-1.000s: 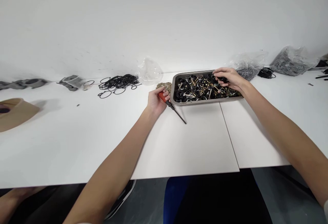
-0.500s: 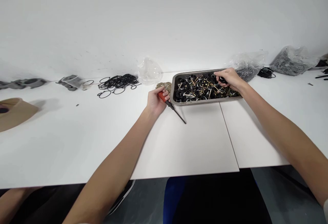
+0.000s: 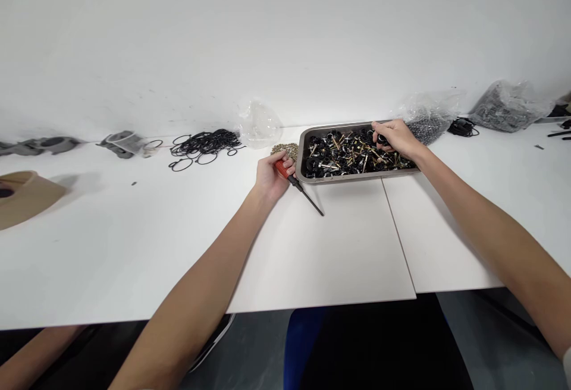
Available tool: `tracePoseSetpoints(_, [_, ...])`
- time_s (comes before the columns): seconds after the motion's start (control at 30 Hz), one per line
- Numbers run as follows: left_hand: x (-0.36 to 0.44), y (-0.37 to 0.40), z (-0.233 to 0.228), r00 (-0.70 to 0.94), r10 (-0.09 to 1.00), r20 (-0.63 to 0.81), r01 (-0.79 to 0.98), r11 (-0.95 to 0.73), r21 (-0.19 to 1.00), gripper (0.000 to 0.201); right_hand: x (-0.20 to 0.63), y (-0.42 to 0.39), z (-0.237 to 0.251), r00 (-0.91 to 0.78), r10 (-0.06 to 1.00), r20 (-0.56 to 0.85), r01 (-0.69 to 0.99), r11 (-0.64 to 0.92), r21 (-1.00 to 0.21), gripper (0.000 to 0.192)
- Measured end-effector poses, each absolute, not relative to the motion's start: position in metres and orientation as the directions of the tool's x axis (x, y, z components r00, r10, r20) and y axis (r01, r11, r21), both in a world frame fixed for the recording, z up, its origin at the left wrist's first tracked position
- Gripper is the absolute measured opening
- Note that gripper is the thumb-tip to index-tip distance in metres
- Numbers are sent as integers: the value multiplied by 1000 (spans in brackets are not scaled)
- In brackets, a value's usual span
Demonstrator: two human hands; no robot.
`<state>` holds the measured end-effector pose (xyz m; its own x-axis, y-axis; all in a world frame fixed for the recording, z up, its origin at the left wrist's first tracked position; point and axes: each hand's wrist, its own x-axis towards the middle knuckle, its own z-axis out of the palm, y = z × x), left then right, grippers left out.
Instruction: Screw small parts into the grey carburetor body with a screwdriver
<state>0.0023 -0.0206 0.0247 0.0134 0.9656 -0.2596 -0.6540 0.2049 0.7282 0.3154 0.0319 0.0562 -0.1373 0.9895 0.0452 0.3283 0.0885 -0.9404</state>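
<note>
A screwdriver (image 3: 282, 169) with a red handle is wrapped in the fingers of my left hand (image 3: 270, 177), its dark shaft pointing down and to the right over the table. Just right of that hand lies a metal tray (image 3: 339, 180) full of small black parts (image 3: 343, 155) and brass-coloured screws. My right hand (image 3: 398, 137) reaches over the tray's right end, fingers closed on a small black part (image 3: 382, 139) that the fingers partly cover. Beside my left hand, a pile of small brass-coloured pieces (image 3: 291, 150) sits against the tray's left end.
Along the wall lie black rubber rings (image 3: 207, 145), a clear plastic bag (image 3: 259, 125), a bag of small grey parts (image 3: 426, 125) and a larger bag (image 3: 508, 107). A tape roll (image 3: 33, 197) stands far left. Another person's arm (image 3: 40, 354) shows at the lower left.
My right hand has shifted very slightly over the tray, still with fingers closed. The left hand and screwdriver stay where they were.
</note>
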Motion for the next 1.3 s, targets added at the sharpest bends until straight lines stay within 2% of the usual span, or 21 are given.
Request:
tracePoseSetpoints(0.27, [2,-20,24,8,965,-261,-649,204,733,26,311,27,61,-103,994,27,355,62,-933,45])
tracePoseSetpoints(0.5, [2,-21,24,14,969,-249,-643,199,740,25,307,15,68,-149,985,91,475,151,-867,41])
tracePoseSetpoints(0.73, [2,-21,24,12,968,-251,-647,199,736,25,308,14,67,-245,962,117,507,230,-831,41])
tracePoseSetpoints(0.9, [2,-21,25,14,965,-261,-645,208,735,26,310,16,63,-251,959,135,541,254,-801,44])
tracePoseSetpoints(1.1, [2,-21,26,13,965,-261,-644,208,736,26,310,20,59,-220,963,155,560,255,-789,44])
tracePoseSetpoints(1.3, [2,-22,26,13,965,-262,-645,208,736,26,303,15,67,-109,978,176,637,204,-743,42])
